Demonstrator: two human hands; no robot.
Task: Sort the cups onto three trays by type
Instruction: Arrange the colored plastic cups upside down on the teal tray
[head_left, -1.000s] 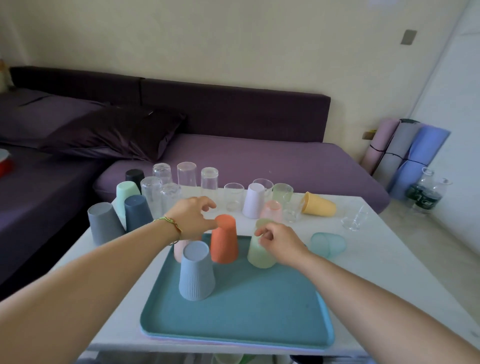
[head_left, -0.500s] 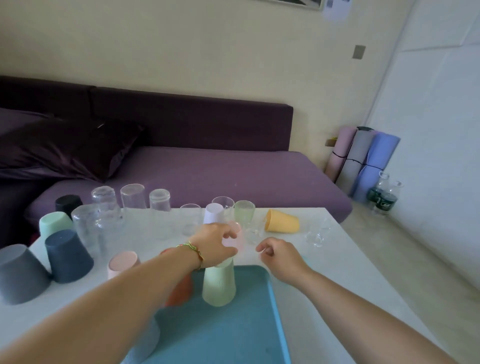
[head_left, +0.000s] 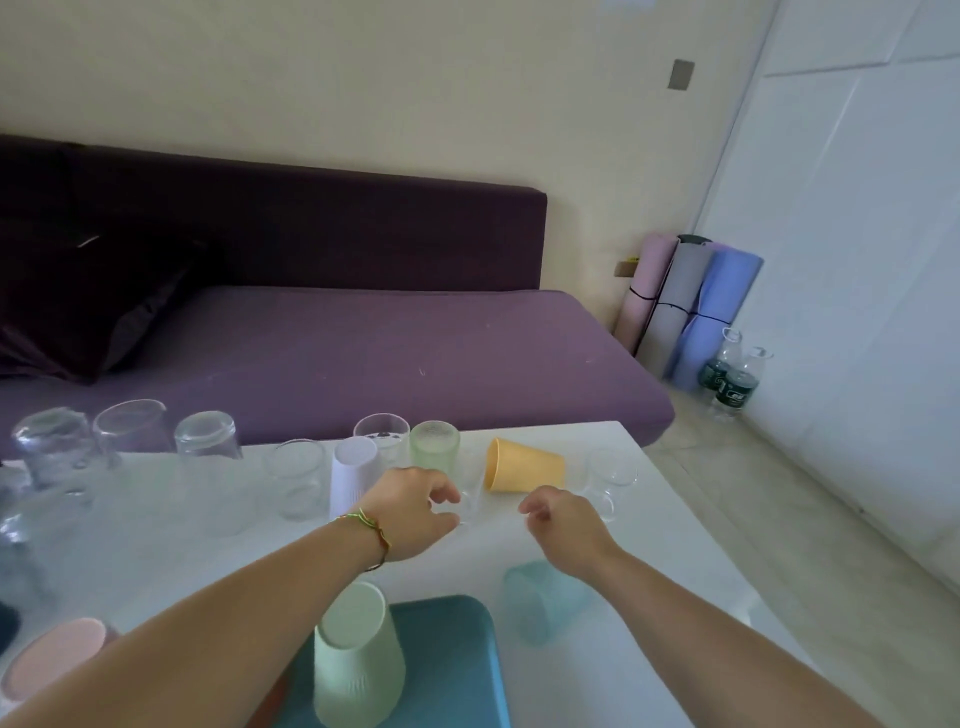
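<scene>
Cups, head view: a pale green ribbed cup (head_left: 358, 670) is standing upside down on the teal tray (head_left: 457, 654); a yellow cup (head_left: 524, 466) is lying on its side on the white table (head_left: 675, 525), a lilac cup (head_left: 352, 475) standing inverted near it. Left hand (head_left: 410, 512) is curling loosely around a small clear glass (head_left: 470, 501); firm grip cannot be told. Right hand (head_left: 563, 525) is hovering half-curled, holding nothing, just before the yellow cup.

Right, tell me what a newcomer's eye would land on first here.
Two bare forearms reach across the white table, the left hand and right hand closing toward the yellow cup lying on its side at the far edge. Nearest the camera, a pale green cup stands upside down on the teal tray. A purple sofa fills the background.
</scene>
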